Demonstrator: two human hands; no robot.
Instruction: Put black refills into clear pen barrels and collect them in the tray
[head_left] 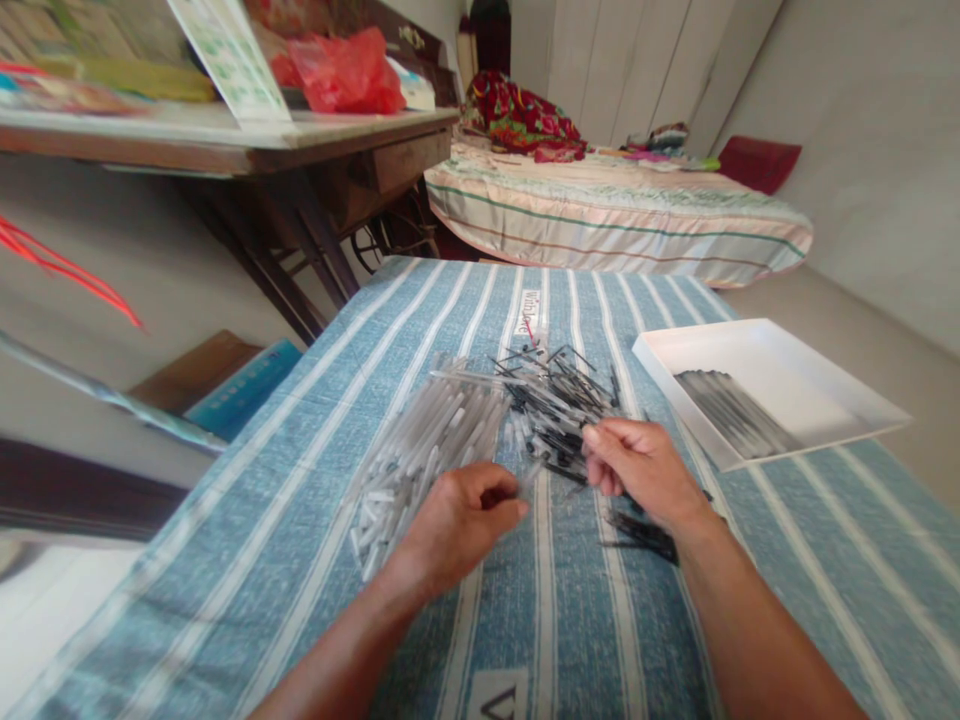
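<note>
My left hand (469, 520) is above the near right edge of a heap of clear pen barrels (442, 430). Its thumb and fingers are curled together in a pinch; a faint translucent piece shows at the fingertips, too blurred to name. My right hand (637, 465) is closed at the right side of a loose pile of thin black-and-clear pen parts (559, 395). Whatever lies between its fingertips is hidden. Beneath the right wrist, a small group of black pieces (641, 535) rests on the striped cloth, partly covered by the arm.
On the right of the striped tablecloth (315, 480) stands a shallow white box (817, 385) with a row of dark-filled pens (739, 410) along its left side. A wooden desk (352, 140) with a red plastic bag (345, 75) is at upper left; a bed (615, 210) stands beyond.
</note>
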